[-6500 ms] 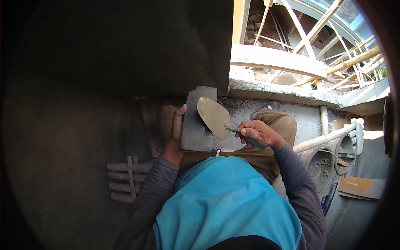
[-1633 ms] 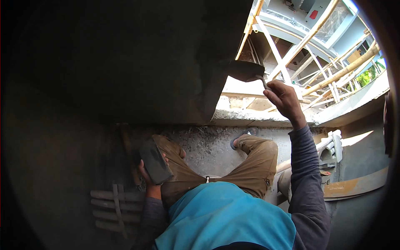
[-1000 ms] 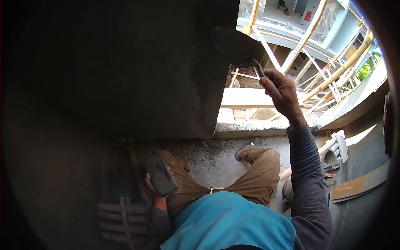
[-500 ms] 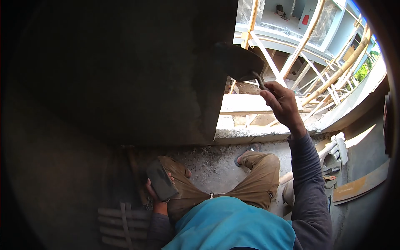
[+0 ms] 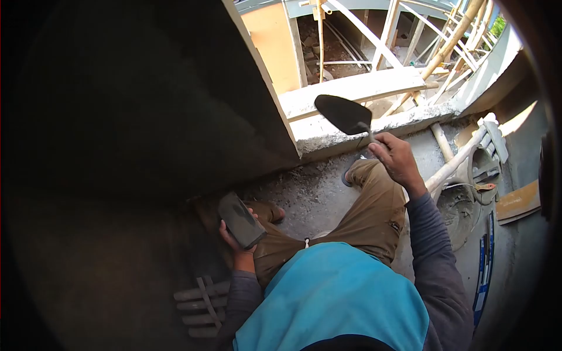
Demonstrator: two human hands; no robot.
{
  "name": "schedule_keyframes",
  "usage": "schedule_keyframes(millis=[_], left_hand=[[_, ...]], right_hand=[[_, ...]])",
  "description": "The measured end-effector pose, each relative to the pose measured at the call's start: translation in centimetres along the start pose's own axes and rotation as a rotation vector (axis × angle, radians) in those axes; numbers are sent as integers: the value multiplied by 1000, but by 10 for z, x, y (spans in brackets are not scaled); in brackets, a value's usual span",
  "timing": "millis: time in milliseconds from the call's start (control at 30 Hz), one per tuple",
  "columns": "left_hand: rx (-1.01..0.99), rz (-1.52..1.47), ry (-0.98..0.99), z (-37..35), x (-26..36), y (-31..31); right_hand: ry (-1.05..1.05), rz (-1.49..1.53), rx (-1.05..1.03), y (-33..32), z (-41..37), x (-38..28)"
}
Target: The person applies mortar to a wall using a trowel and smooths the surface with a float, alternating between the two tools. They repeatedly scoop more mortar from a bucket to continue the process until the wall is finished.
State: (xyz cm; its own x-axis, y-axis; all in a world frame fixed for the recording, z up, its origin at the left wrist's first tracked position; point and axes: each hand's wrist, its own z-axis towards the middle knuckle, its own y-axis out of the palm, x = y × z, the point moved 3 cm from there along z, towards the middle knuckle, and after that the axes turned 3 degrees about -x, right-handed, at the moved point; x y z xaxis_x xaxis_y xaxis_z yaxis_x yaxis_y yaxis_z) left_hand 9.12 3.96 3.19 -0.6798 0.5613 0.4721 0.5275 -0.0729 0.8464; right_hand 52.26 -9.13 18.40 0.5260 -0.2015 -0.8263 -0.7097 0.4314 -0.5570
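My right hand [image 5: 397, 157] is closed round the handle of a trowel [image 5: 344, 114], whose dark leaf-shaped blade points left, in front of the bright opening and its rough sill. Low on the left, my left hand [image 5: 237, 237] grips a grey rectangular block or float [image 5: 241, 221], its flat face turned up, beside my left thigh. A dark wall [image 5: 146, 99] fills the upper left, its edge ending at the sill. The trowel blade stands apart from that wall edge.
Bamboo poles and planks [image 5: 380, 88] stand outside the opening. On the right are a mortar-stained tub [image 5: 456, 210], a blue level-like tool [image 5: 483, 269] and a curved board [image 5: 518, 202]. Wooden slats [image 5: 202, 304] lie at lower left. Rubble covers the floor by the sill.
The view has shifted and turned, showing more of the tub and floor at right. The trowel has moved down and away from the dark wall edge. Both hands keep their grip.
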Motion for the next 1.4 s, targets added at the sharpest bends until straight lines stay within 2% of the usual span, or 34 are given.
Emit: schedule_keyframes(millis=[33, 100, 167, 233, 367, 467, 633, 700, 733, 800, 833, 900, 933, 1000, 1067, 1133, 1200, 1267, 1333, 1400], left_hand=[[10, 20, 21, 6, 0, -2], [100, 100, -2, 18, -3, -8], [123, 145, -64, 25, -14, 17], [-43, 154, -170, 37, -25, 24], [-58, 224, -330, 69, -61, 36], [-174, 224, -426, 86, -90, 63], [-288, 309, -475, 114, -122, 100], [-281, 347, -516, 107, -132, 128], [-269, 353, -510, 102, -140, 146], [-273, 364, -536, 97, -153, 172], [-280, 373, -555, 96, -160, 183], [-290, 401, -554, 94, -176, 206], [-308, 415, -593, 91, -185, 219], [-374, 426, -646, 91, -201, 238], [-405, 413, -681, 90, -219, 254], [-345, 372, -707, 89, -238, 271], [-309, 342, -692, 86, -251, 288], [-348, 250, -751, 80, -266, 308], [-386, 248, -752, 75, -274, 321], [-392, 204, -784, 70, -279, 327]], right_hand=[[151, 165, 63, -13, -19, 17], [301, 379, 228, -38, -64, 48], [481, 500, 368, -71, -108, 56], [530, 574, 490, -100, -147, 67], [560, 492, 748, -150, -194, 80], [710, 356, 916, -188, -224, 86], [870, 115, 816, -242, -238, 125], [978, 65, 578, -275, -234, 143], [985, 66, 577, -290, -231, 156], [1021, -251, 339, -312, -223, 182], [1019, -249, 333, -321, -225, 193], [915, -441, 318, -334, -222, 206], [997, -436, 342, -332, -216, 187], [878, -773, 401, -324, -212, 170], [660, -985, 642, -300, -205, 140], [608, -420, 839, -259, -187, 92], [515, -106, 749, -210, -186, 74], [499, 228, 568, -161, -185, 61], [509, 387, 425, -122, -181, 54], [558, 682, 276, -96, -178, 58]])
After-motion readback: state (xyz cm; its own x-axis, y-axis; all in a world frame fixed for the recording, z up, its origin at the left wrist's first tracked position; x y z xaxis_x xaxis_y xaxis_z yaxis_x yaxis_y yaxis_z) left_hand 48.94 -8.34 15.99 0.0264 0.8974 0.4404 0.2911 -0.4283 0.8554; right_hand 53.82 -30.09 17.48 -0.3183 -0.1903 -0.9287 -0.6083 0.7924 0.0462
